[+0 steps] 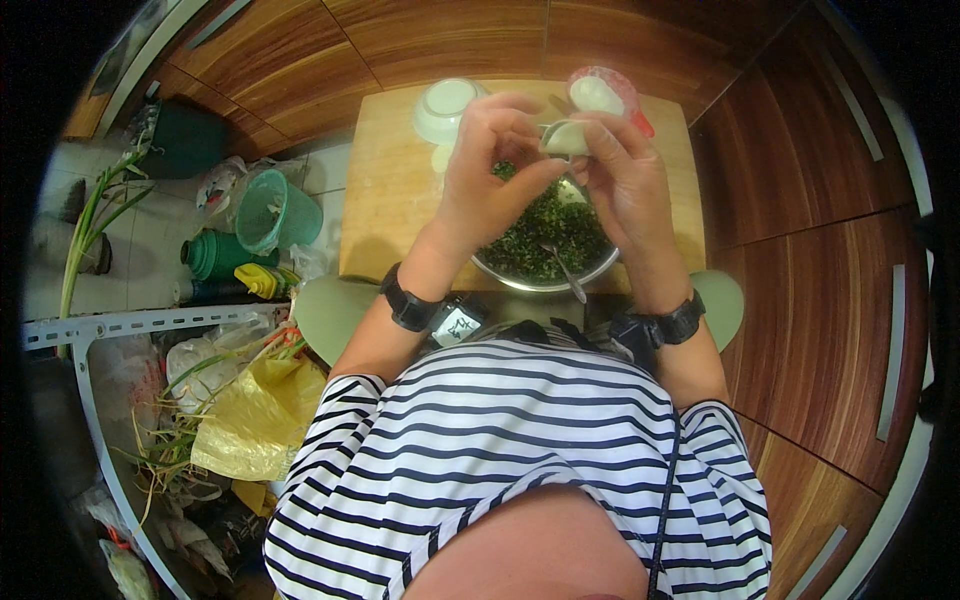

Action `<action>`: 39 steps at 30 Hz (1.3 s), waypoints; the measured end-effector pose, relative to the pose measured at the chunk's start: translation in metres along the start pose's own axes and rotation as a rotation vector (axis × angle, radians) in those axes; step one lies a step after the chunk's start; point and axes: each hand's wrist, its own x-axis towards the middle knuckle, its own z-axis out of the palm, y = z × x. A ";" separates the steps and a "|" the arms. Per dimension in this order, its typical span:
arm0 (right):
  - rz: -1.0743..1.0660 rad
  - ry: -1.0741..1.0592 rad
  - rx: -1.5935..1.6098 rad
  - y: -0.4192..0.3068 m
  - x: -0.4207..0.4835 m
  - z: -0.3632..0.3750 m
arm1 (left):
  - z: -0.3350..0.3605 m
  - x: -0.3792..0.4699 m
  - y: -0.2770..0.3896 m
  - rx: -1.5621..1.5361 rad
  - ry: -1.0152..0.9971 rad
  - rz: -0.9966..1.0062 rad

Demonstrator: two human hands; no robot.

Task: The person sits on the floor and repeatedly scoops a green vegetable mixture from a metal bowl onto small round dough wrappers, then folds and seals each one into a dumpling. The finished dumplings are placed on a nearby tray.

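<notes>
A folded round of pale dough [568, 139] is held up in my right hand [626, 169], between thumb and fingers. My left hand [491, 161] is beside it with thumb and fingers curved apart, and nothing shows in its grasp. Below both hands stands a metal bowl [517, 283] of chopped green filling [551, 232], with a metal spoon [566, 274] leaning on its rim. Left of the bowl lies a small pale dough piece [441, 157], partly behind my left hand.
On the wooden table [390, 202], a white bowl [444, 105] stands at the back left and a red container of white contents [596, 94] at the back right. A green basket [274, 214] and bags are on the floor at left; wooden cabinets [810, 300] flank the right.
</notes>
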 end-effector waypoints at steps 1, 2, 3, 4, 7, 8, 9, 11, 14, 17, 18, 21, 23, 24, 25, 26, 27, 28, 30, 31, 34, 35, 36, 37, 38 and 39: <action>0.001 0.002 -0.002 0.000 0.000 0.000 | -0.001 -0.001 0.001 0.010 -0.008 -0.008; -0.004 -0.007 0.005 0.001 0.000 0.000 | -0.001 -0.001 0.002 0.019 -0.016 -0.016; -0.006 -0.008 0.009 0.001 0.000 0.000 | -0.002 -0.001 0.003 0.064 -0.026 0.008; -0.011 -0.010 0.015 0.002 0.000 0.000 | -0.003 -0.001 0.004 0.108 -0.036 0.032; -0.013 0.010 0.015 0.002 -0.001 0.000 | -0.005 -0.001 0.006 0.225 -0.064 0.063; -0.011 0.009 0.008 0.002 -0.002 0.000 | -0.005 -0.001 0.006 0.261 -0.073 0.066; -0.011 0.007 0.001 0.002 -0.001 0.000 | -0.005 0.000 0.006 0.261 -0.083 0.068; -0.011 0.005 0.001 0.002 -0.001 0.000 | -0.004 0.001 0.007 0.249 -0.099 0.069; -0.015 0.008 0.023 0.003 -0.001 0.000 | 0.004 0.001 0.006 0.006 0.106 -0.075; -0.014 0.019 0.049 0.003 -0.002 0.001 | 0.005 0.002 0.006 -0.126 0.121 -0.197; -0.007 0.020 0.057 0.003 -0.002 0.002 | 0.004 0.002 0.007 -0.050 0.034 -0.213; 0.000 -0.004 0.046 0.003 -0.003 0.003 | 0.002 0.007 0.008 0.150 -0.118 -0.191; 0.003 -0.017 0.047 0.004 -0.003 0.004 | 0.009 0.012 0.007 0.190 -0.049 -0.105; 0.006 -0.018 0.057 0.004 -0.004 0.004 | 0.009 0.012 0.008 0.238 -0.071 -0.078; 0.007 -0.022 0.072 0.005 -0.004 0.004 | 0.009 0.013 0.009 0.293 -0.098 -0.058; 0.012 -0.023 0.067 0.005 -0.004 0.004 | 0.010 0.013 0.009 0.345 -0.120 -0.039; 0.015 -0.026 0.068 0.006 -0.004 0.004 | 0.010 0.013 0.010 0.365 -0.110 -0.020; 0.019 -0.027 0.072 0.006 -0.004 0.004 | 0.012 0.013 0.011 0.382 -0.094 -0.004; 0.031 -0.028 0.074 0.007 -0.005 0.004 | 0.013 0.013 0.011 0.426 -0.072 0.044; 0.037 -0.028 0.077 0.007 -0.005 0.003 | 0.013 0.013 0.010 0.453 -0.065 0.075; 0.026 -0.053 0.077 0.007 -0.004 0.003 | 0.015 0.013 0.009 0.505 -0.032 0.162; 0.029 -0.057 0.075 0.007 -0.004 0.003 | 0.015 0.014 0.008 0.522 -0.014 0.197; 0.032 -0.061 0.072 0.007 -0.004 0.004 | 0.015 0.014 0.008 0.544 -0.011 0.210; 0.037 -0.058 0.073 0.007 -0.004 0.004 | 0.015 0.015 0.008 0.571 -0.004 0.229; 0.030 -0.063 0.072 0.006 -0.004 0.005 | 0.015 0.015 0.008 0.592 0.004 0.248; 0.026 -0.062 0.075 0.006 -0.004 0.006 | 0.014 0.014 0.010 0.571 -0.027 0.193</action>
